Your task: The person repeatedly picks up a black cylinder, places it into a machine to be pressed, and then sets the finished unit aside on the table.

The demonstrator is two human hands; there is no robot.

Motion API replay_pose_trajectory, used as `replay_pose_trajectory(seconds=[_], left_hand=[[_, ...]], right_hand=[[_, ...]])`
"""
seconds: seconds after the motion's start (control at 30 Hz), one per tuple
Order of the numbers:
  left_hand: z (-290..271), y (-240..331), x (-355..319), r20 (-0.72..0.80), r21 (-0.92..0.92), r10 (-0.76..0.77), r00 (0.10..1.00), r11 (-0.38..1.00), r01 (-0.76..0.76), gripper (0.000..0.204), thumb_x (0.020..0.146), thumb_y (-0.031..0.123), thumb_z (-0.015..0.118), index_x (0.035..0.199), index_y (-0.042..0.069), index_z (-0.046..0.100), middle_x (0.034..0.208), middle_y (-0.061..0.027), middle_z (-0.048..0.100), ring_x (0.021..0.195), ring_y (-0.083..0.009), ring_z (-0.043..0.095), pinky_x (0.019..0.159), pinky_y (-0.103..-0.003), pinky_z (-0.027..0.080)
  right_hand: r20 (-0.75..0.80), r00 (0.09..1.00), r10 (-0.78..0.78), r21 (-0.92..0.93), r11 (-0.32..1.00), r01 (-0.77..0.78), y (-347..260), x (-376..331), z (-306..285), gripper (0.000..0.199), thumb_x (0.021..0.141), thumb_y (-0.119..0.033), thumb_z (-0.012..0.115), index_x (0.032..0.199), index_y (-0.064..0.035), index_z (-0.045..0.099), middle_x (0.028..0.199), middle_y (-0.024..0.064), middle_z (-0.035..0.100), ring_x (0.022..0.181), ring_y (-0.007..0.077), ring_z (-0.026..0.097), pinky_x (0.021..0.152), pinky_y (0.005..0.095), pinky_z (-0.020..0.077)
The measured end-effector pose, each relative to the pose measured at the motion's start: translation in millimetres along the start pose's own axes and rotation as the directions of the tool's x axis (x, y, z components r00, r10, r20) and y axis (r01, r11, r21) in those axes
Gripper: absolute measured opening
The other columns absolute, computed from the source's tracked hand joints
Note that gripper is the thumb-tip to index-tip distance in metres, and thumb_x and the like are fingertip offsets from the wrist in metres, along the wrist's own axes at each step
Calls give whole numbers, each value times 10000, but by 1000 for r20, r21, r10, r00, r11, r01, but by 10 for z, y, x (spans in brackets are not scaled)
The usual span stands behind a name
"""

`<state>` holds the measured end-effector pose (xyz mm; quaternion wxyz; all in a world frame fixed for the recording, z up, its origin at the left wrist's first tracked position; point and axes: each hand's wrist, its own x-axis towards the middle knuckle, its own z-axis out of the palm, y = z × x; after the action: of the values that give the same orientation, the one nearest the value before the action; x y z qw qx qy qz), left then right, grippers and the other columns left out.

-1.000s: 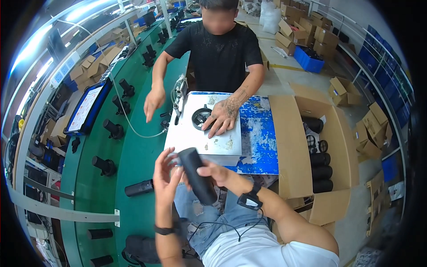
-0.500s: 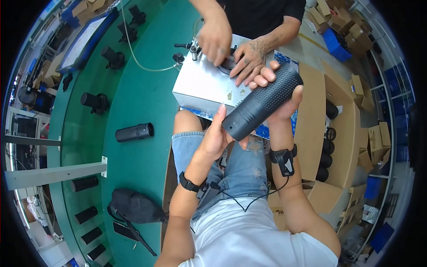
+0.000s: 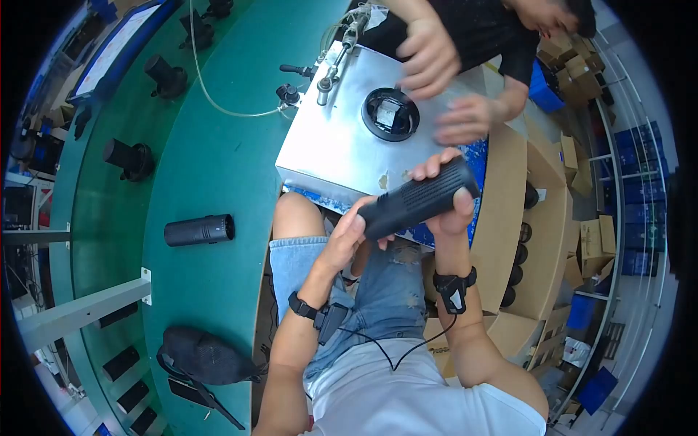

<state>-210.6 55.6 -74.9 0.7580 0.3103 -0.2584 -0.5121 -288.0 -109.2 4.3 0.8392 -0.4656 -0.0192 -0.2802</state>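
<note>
Black and long, the tube (image 3: 408, 205) is by the near edge of the silver box (image 3: 320, 149). The left hand (image 3: 345, 237) holds one end; the right hand (image 3: 448, 221) wraps the other, maybe so it cannot wobble or drop.

Bright light puts pale glare on the metal box (image 3: 320, 149). The black cylinder (image 3: 416, 202) looks fairly sharp; the co-worker's hands (image 3: 465, 121) blur with motion. Fisheye distortion bends straight edges left and right.
</note>
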Motion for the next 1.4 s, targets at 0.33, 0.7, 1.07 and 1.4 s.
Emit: replay_pose_trajectory(seconds=[0.33, 0.7, 1.07, 1.4], left_hand=[[-59, -3, 33, 136, -73, -59, 989, 995, 69, 548, 935, 377, 530, 1291, -32, 451, 1053, -155, 597, 953, -186, 584, 861, -296, 464], [-71, -6, 83, 90, -61, -52, 995, 996, 58, 477, 915, 265, 558, 1280, -27, 464, 1047, -142, 610, 927, -163, 590, 850, -277, 472], [-36, 314, -22, 44, 2, 87, 995, 996, -87, 378, 908, 226, 566, 1188, -26, 530, 982, -125, 625, 874, -168, 604, 791, -289, 493], [-1581, 1882, 1934, -180, 982, 520, 835, 48, 182, 395, 942, 304, 484, 1247, 77, 592, 1115, -152, 669, 1072, -262, 621, 901, -360, 485]], right_hand=[[64, 910, -409, -726, 606, 324, -135, 1427, -271, 246, 797, -63, 644, 1026, -17, 566, 914, 114, 633, 846, 218, 628, 825, 341, 512], [-84, 830, -551, -907, 388, 166, 446, 1259, -185, 382, 768, -112, 772, 1077, -30, 564, 957, 59, 666, 850, 121, 623, 824, 260, 486], [36, 934, -356, -784, 570, 247, 310, 1347, -465, 269, 788, -148, 717, 999, -28, 603, 884, 86, 650, 858, 179, 644, 839, 315, 508], [-35, 897, -440, -826, 518, 221, 399, 1332, -281, 181, 825, -82, 694, 950, -24, 576, 854, 80, 638, 806, 153, 643, 773, 284, 507]])
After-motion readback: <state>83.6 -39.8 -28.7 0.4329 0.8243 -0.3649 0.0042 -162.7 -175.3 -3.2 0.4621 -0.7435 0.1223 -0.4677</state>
